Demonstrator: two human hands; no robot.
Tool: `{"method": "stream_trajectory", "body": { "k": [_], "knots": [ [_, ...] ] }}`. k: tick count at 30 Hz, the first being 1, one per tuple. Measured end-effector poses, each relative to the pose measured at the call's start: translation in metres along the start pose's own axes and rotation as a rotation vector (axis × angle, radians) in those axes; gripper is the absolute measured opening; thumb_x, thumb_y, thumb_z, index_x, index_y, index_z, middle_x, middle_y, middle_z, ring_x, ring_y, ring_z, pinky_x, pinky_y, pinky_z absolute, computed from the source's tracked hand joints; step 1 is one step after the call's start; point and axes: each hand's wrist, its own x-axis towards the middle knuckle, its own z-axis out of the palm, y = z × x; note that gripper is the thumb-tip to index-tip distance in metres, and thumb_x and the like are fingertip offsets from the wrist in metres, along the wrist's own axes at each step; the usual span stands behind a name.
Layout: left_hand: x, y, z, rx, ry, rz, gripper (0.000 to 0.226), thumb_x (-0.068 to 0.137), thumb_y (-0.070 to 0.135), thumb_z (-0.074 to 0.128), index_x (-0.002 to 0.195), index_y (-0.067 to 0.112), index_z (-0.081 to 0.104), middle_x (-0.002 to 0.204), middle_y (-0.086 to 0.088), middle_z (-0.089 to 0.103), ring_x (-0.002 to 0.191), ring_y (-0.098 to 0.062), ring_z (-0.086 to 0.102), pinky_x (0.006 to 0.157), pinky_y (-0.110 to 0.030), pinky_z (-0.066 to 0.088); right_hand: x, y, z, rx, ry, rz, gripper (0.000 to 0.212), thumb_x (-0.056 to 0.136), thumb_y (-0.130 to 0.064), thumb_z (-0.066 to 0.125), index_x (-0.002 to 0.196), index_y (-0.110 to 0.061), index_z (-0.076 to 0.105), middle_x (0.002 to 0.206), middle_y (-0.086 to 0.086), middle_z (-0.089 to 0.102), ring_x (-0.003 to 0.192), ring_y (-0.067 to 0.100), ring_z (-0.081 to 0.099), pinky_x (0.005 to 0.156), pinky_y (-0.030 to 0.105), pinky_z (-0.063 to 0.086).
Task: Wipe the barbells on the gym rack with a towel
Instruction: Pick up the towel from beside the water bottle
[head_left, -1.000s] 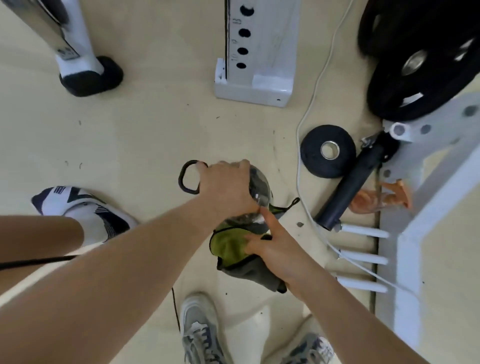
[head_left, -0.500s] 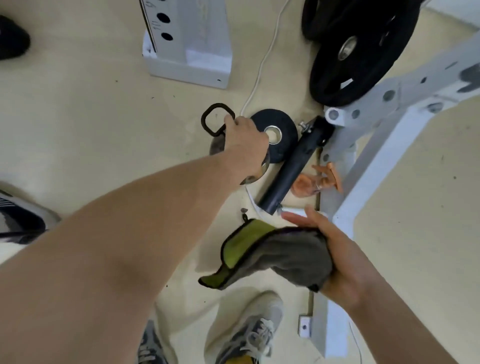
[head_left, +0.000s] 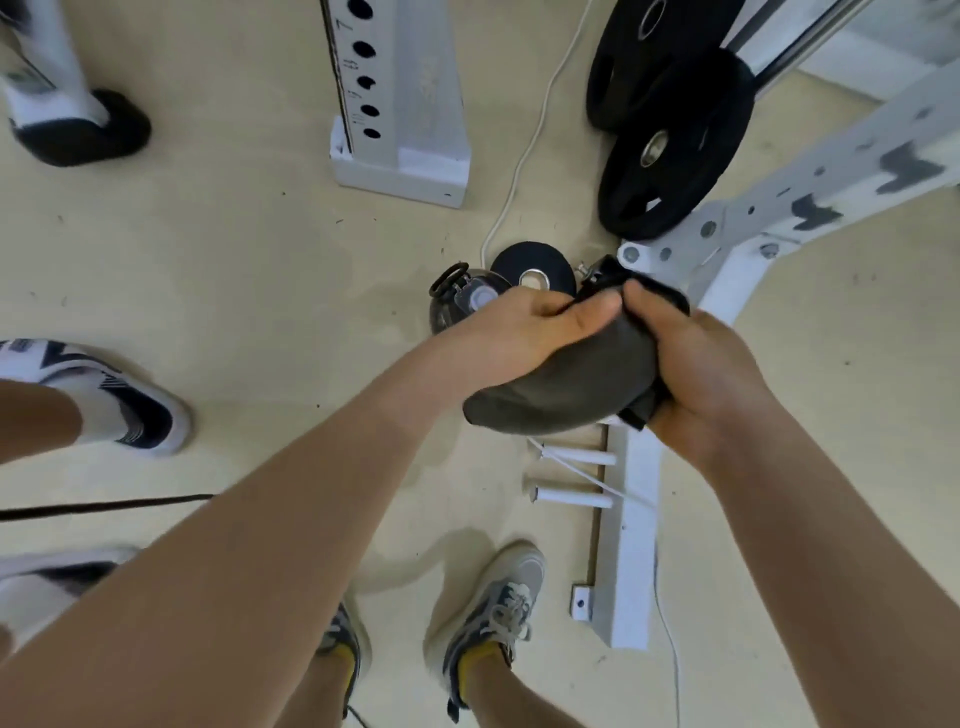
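The left hand (head_left: 524, 325) and right hand (head_left: 711, 374) both gripped a bunched dark grey cloth towel (head_left: 561, 389). At its ten o'clock stood a smoky translucent plastic bottle (head_left: 444, 314), contents unclear.

Has let go of the bottle (head_left: 457, 304), held from above half a second ago and now standing alone on the floor just beside the small black plate (head_left: 532, 262). Has brought the left hand (head_left: 524, 325) across to meet the right hand (head_left: 698, 364) on the towel (head_left: 561, 387), earlier draped open over the right palm only. Now grips the cloth from both sides, bunched into a grey bundle, green lining turned out of sight. Covers most of the black bar (head_left: 602, 274), in plain view before.
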Motion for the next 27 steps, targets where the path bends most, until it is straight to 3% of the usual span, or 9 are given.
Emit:
{"method": "stream_trajectory", "body": {
  "k": [3, 6, 8, 11, 14, 19, 22, 24, 27],
  "knots": [
    [-0.061, 0.028, 0.002, -0.051, 0.118, 0.111, 0.058, 0.078, 0.058, 0.063, 0.092, 0.002, 0.066, 0.082, -0.01, 0.063, 0.077, -0.019, 0.063, 0.083, -0.047, 0.052, -0.045, -0.046, 0.001, -0.242, -0.038, -0.2, 0.013, 0.09, -0.025, 0.066, 0.089, -0.013, 0.07, 0.082, 0.01, 0.073, 0.075, 0.021, 0.072, 0.064, 0.032, 0.059],
    [-0.12, 0.069, 0.008, -0.046, 0.315, 0.156, 0.039, 0.092, 0.038, 0.061, 0.083, 0.0, 0.067, 0.07, -0.003, 0.059, 0.068, -0.011, 0.056, 0.067, -0.032, 0.047, -0.095, -0.085, -0.005, -0.42, -0.154, -0.314, 0.024, 0.084, -0.026, 0.073, 0.092, -0.004, 0.071, 0.091, 0.02, 0.072, 0.081, 0.03, 0.07, 0.08, 0.048, 0.058],
    [-0.162, 0.101, 0.014, -0.044, 0.46, 0.213, 0.035, 0.094, 0.031, 0.059, 0.075, 0.003, 0.066, 0.066, 0.0, 0.056, 0.063, -0.009, 0.053, 0.064, -0.028, 0.043, -0.133, -0.11, -0.017, -0.496, -0.277, -0.321, 0.037, 0.077, -0.029, 0.077, 0.099, 0.0, 0.069, 0.093, 0.025, 0.07, 0.079, 0.032, 0.067, 0.08, 0.052, 0.055],
    [-0.219, 0.143, 0.023, -0.127, 0.627, 0.26, 0.027, 0.096, 0.026, 0.057, 0.082, 0.007, 0.07, 0.074, -0.007, 0.067, 0.069, -0.01, 0.059, 0.071, -0.034, 0.053, -0.186, -0.146, -0.042, -0.652, -0.409, -0.329, 0.038, 0.07, -0.026, 0.079, 0.103, -0.008, 0.069, 0.092, 0.021, 0.071, 0.074, 0.024, 0.068, 0.065, 0.033, 0.056],
    [-0.265, 0.183, 0.035, 0.005, 0.752, 0.331, 0.029, 0.095, 0.028, 0.057, 0.074, 0.009, 0.063, 0.063, 0.002, 0.056, 0.061, -0.007, 0.05, 0.063, -0.03, 0.043, -0.237, -0.175, -0.062, -0.907, -0.337, -0.482, 0.021, 0.081, -0.012, 0.075, 0.101, -0.014, 0.068, 0.083, 0.005, 0.072, 0.062, 0.006, 0.065, 0.054, 0.014, 0.049],
    [-0.33, 0.241, 0.061, 0.066, 0.88, 0.423, 0.039, 0.095, 0.033, 0.053, 0.073, 0.002, 0.055, 0.062, -0.004, 0.047, 0.059, -0.01, 0.042, 0.059, -0.03, 0.034, -0.312, -0.206, -0.091, -1.11, -0.111, -0.762, 0.005, 0.085, -0.021, 0.069, 0.082, -0.023, 0.066, 0.067, -0.003, 0.061, 0.06, 0.008, 0.053, 0.056, 0.023, 0.042],
    [-0.362, 0.257, 0.079, -0.125, 0.819, 0.373, 0.037, 0.096, 0.035, 0.054, 0.082, 0.001, 0.058, 0.069, -0.016, 0.051, 0.064, -0.019, 0.05, 0.061, -0.039, 0.045, -0.356, -0.221, -0.116, -0.692, -0.221, -0.641, 0.01, 0.084, -0.017, 0.072, 0.074, -0.018, 0.071, 0.063, -0.007, 0.063, 0.059, 0.004, 0.057, 0.059, 0.014, 0.044],
    [-0.377, 0.271, 0.088, -0.226, 0.714, 0.337, 0.021, 0.095, 0.031, 0.056, 0.084, 0.016, 0.067, 0.079, -0.013, 0.064, 0.075, -0.025, 0.062, 0.069, -0.049, 0.052, -0.385, -0.227, -0.132, -0.213, -0.26, -0.442, 0.018, 0.086, -0.022, 0.068, 0.07, -0.013, 0.068, 0.066, -0.001, 0.066, 0.061, 0.012, 0.06, 0.06, 0.024, 0.049],
    [-0.395, 0.303, 0.105, -0.251, 0.539, 0.396, 0.021, 0.094, 0.015, 0.056, 0.083, 0.023, 0.072, 0.085, -0.003, 0.069, 0.082, -0.018, 0.063, 0.082, -0.039, 0.049, -0.423, -0.229, -0.152, 0.081, -0.169, -0.227, 0.026, 0.088, -0.038, 0.064, 0.095, -0.013, 0.065, 0.08, 0.006, 0.07, 0.069, 0.021, 0.066, 0.061, 0.03, 0.053]
  ]
}}
